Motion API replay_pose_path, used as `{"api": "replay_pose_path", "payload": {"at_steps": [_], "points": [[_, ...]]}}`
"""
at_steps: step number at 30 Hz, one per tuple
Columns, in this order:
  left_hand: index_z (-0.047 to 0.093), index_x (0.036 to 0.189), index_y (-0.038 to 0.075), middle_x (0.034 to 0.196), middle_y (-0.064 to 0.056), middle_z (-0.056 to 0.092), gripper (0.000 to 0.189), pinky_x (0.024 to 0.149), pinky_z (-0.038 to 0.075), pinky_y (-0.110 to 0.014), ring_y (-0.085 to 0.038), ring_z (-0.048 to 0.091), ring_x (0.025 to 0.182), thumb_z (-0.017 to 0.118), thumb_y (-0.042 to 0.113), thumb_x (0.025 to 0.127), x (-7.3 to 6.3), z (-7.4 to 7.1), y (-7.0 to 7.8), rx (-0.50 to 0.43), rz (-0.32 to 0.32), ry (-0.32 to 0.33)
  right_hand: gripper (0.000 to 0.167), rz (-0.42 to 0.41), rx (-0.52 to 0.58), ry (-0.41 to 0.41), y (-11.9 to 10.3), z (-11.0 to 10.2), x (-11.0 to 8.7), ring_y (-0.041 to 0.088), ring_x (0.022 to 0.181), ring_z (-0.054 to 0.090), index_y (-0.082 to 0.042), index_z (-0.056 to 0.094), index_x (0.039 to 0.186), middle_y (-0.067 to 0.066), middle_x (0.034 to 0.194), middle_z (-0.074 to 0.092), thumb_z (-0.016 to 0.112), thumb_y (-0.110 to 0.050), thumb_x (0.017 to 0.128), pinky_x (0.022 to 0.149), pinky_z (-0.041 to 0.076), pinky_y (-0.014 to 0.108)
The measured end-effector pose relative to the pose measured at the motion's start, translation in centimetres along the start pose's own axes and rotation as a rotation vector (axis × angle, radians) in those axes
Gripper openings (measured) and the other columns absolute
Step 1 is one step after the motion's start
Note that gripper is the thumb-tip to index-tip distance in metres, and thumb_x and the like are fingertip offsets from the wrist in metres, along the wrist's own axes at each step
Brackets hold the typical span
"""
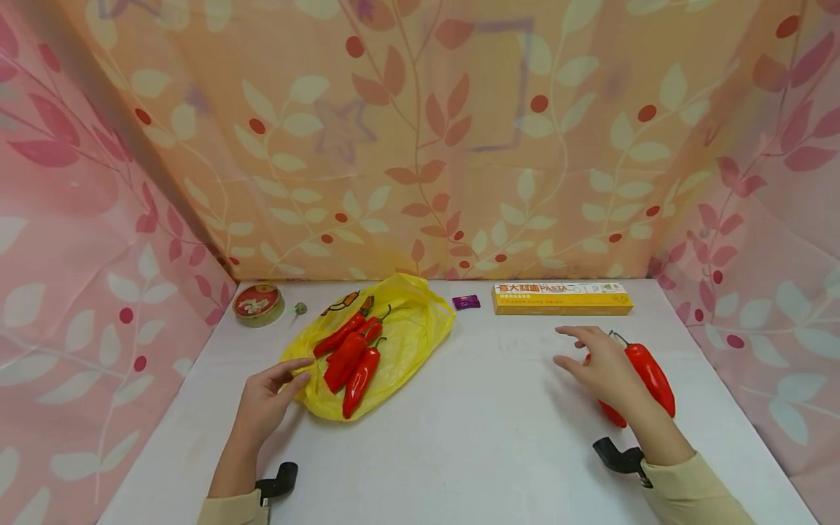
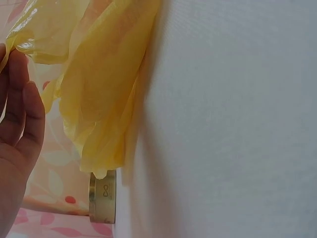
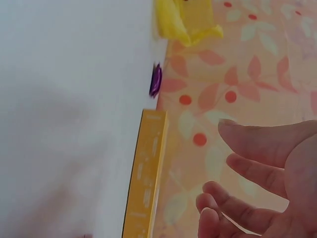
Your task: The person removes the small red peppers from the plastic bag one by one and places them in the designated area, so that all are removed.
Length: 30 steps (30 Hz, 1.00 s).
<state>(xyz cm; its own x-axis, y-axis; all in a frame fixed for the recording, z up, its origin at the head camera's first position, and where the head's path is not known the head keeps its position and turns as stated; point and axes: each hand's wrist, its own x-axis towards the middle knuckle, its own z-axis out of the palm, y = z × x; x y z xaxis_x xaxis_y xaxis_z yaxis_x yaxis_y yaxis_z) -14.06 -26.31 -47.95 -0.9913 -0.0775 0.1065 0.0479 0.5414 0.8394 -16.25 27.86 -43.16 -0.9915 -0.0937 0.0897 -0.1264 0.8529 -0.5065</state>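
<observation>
A yellow plastic bag [image 1: 407,364] lies spread on the white table with several red peppers [image 1: 348,361] on it. At the bag's left edge my left hand [image 1: 265,401] pinches the plastic between thumb and fingers; in the left wrist view, the yellow film [image 2: 47,29] runs to the fingertips. My right hand [image 1: 607,368] hovers at the right with fingers spread and nothing between them. More red peppers [image 1: 651,375] lie beneath and beside it, partly hidden by the hand and forearm.
A yellow pasta box [image 1: 563,300] stands along the back, right of a small purple packet [image 1: 467,302]. At the back left are a round tin [image 1: 259,304] and a small wrapped lollipop [image 1: 300,309]. Patterned curtains [image 1: 420,146] enclose the back and sides.
</observation>
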Motion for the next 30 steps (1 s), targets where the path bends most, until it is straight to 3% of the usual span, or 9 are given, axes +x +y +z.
{"api": "replay_pose_path", "payload": {"at_steps": [9,30], "points": [[0.074,0.122,0.019,0.121,-0.005,0.07,0.028,0.088,0.044,-0.006,-0.013,0.054,0.102,0.067,0.032,0.098,-0.1,0.1,0.1,-0.01,-0.001,-0.002,0.057,-0.031,0.075,-0.027,-3.3,1.2,0.7,0.033,0.103,0.063,-0.015,0.058,0.14,0.019,0.134,0.061,0.077,-0.034,0.089,0.074,0.06,0.041],[0.074,0.122,0.019,0.122,-0.004,0.07,0.028,0.088,0.044,-0.006,-0.014,0.055,0.103,0.067,0.033,0.098,-0.1,-0.1,0.1,-0.009,-0.001,-0.002,0.051,-0.131,0.22,-0.083,-9.5,5.4,3.4,0.027,0.106,0.064,-0.021,0.062,0.137,0.004,0.126,0.067,0.078,-0.03,0.089,0.078,0.056,0.034]]}}
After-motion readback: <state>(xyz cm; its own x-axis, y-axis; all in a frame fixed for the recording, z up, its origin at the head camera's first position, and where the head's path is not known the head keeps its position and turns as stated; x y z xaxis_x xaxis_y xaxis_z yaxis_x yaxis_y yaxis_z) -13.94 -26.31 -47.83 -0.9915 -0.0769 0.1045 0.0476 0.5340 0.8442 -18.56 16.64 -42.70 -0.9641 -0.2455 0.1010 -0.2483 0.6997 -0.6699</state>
